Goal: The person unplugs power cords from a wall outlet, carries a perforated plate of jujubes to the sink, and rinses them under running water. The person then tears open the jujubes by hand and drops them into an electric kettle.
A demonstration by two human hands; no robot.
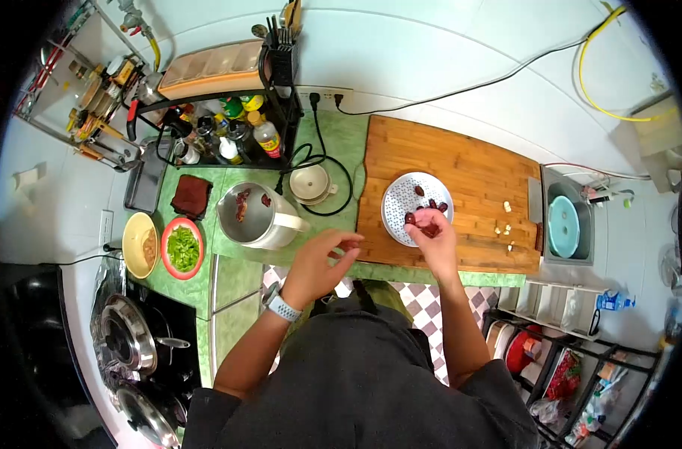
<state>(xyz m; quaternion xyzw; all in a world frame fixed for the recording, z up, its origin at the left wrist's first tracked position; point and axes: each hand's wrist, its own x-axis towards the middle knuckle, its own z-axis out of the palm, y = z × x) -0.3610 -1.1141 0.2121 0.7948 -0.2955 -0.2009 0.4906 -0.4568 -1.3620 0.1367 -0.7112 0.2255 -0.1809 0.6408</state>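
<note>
Colander (pixel 398 196): on the cutting board (pixel 461 153).
Right hand (pixel 435 233): above the colander's near rim, pinching a dark red fruit (pixel 410 218).
Other fruits (pixel 420 191): in the colander, beyond that hand.
Left hand (pixel 320 262): loosely open, left of the colander.
Pitcher (pixel 282 227): farther left.

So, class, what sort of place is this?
Probably a home kitchen: a pan on the black cooktop, a sink, and a colander of dark red fruit on a wooden cutting board.
</note>
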